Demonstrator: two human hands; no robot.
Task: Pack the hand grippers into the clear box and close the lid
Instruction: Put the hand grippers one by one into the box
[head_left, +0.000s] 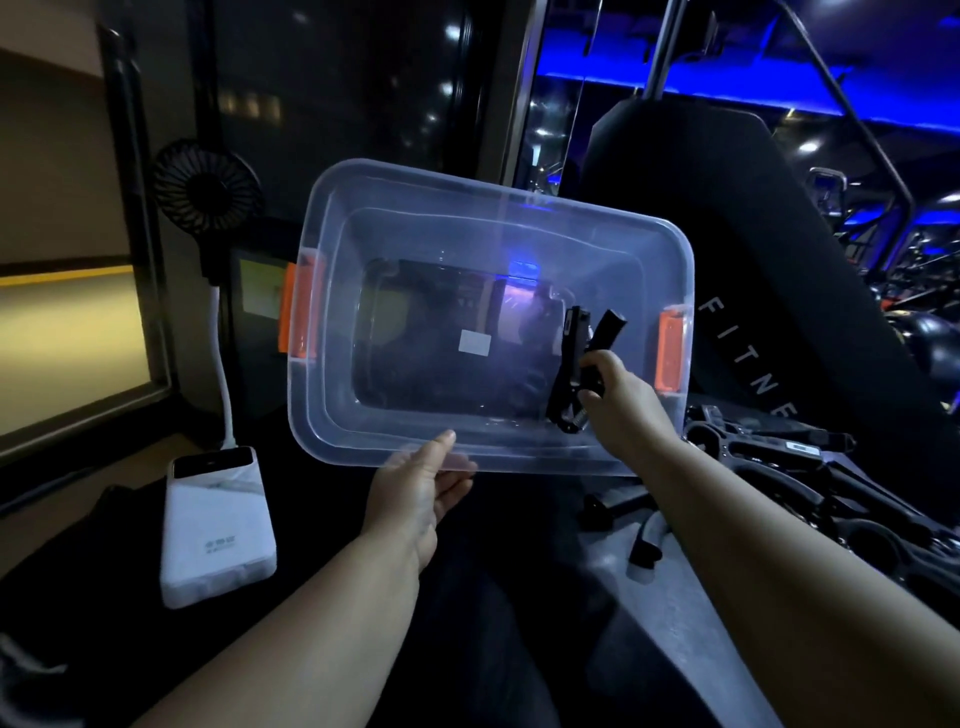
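Early stage. Left hand (415, 488) pinches the near rim of the box (322, 218), thumb on top, box tilted up toward the camera. Right hand (618, 395) has its fingers curled round one black gripper (576, 358), held inside the box at its right end. Nothing else is packed. Dark pieces (769, 457) on the right are possibly more grippers; too dim to say. Lid not in view, orange latches (296, 312) undone. Pad (743, 358) reads "FITNE". The sticker (475, 343) on the box floor looks blank, and the power bank (213, 525) print is illegible.
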